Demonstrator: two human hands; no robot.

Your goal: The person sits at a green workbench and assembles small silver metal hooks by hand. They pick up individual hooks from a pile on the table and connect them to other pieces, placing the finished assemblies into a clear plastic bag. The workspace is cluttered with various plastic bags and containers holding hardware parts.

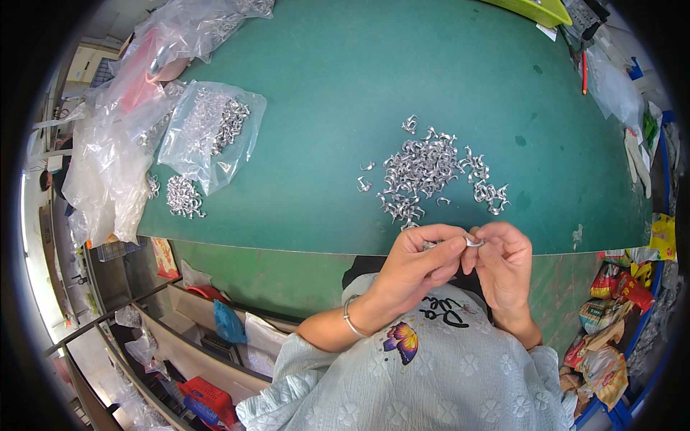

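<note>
Close in front of my body, just past the table's near edge, my left hand point(425, 264) and my right hand point(505, 267) meet fingertip to fingertip. Between them they pinch a small, shiny, curved metal piece point(474, 243). A bit of silver also shows in the curl of my left fingers; its shape is mostly hidden. Beyond the hands lies a loose pile of similar curved metal pieces point(422, 167), with a few strays at its left and a trailing cluster point(491, 194) at its right.
A smaller heap of metal pieces point(184, 197) sits at the left of the green table point(323, 93). Behind it lies a clear bag point(248, 144) partly filled with such pieces. More plastic bags point(108, 165) cover the left edge. A yellow-green tray point(528, 10) stands at far right.
</note>
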